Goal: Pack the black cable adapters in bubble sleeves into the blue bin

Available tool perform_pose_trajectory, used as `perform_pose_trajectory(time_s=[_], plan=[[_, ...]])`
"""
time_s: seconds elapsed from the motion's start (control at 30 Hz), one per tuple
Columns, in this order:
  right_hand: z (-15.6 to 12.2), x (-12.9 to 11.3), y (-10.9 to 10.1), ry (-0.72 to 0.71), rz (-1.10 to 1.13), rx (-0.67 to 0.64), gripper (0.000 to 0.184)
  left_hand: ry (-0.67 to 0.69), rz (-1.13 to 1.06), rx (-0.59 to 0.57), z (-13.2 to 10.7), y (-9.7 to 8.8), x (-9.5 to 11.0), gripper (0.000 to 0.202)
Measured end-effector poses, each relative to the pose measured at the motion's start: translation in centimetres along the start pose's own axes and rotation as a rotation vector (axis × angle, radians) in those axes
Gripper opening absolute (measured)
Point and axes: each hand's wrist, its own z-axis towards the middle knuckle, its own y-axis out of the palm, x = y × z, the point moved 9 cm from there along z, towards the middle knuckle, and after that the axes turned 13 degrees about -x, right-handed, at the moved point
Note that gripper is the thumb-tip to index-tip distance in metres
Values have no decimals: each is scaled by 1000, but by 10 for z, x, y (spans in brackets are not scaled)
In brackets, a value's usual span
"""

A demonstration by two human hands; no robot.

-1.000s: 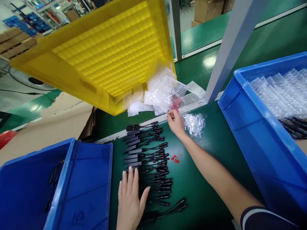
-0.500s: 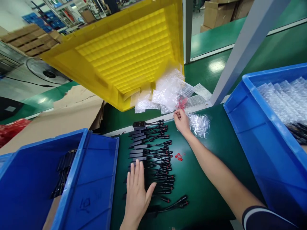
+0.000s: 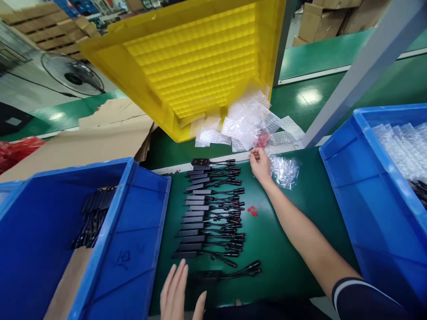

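Note:
My left hand (image 3: 176, 291) is at the front of the green table, open with its fingers stretched and thumb apart. Near it lies a black module with cables (image 3: 213, 276), set apart from the others. Beyond that, a column of several black cable modules (image 3: 196, 208) lies side by side, cable ends to the right, some with red rings on them. My right hand (image 3: 260, 166) is closed in a pinch near the table's back edge; what its fingertips hold, if anything, is hidden. Loose red rings (image 3: 252, 211) lie to the right of the cable ends.
Small clear plastic bags (image 3: 285, 172) lie beside my right hand. Bubble-wrap pieces (image 3: 245, 122) and a red bag (image 3: 262, 138) rest by the tilted yellow crate (image 3: 196, 66). Blue bins (image 3: 140, 226) with black modules stand left and right; a grey post (image 3: 363, 66) rises behind.
My left hand has drawn back toward me from over the modules, uncovering the lower ones. The right hand stays pinched near the back edge. The whole view has shifted slightly.

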Motion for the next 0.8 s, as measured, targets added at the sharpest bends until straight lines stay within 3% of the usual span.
perform_pose_trajectory(time_s=[0.2,0.43,0.5,0.57,0.67,0.77,0.8], plan=[[-13,-21,5,-78,-63,-37,13,101,-116,-21,-15,27,-22,41],[-52,-37,9,-107,-125,-87,13,281,-300,-41,-20,22,-28,25],[-69,-39,9,-98,-130,-109,15,193,-535,-31,-22,20,-34,18],[-90,-43,8,-77,-125,-137,16,0,-843,-5,-25,24,-44,14],[-128,-61,9,-40,-98,-256,20,-183,-1315,68,-26,32,-43,21],[-176,-101,21,-25,-51,-546,24,-146,-1714,74,-9,30,-19,23],[-198,-116,33,-12,-20,-746,26,-139,-1808,77,-2,27,-12,23]])
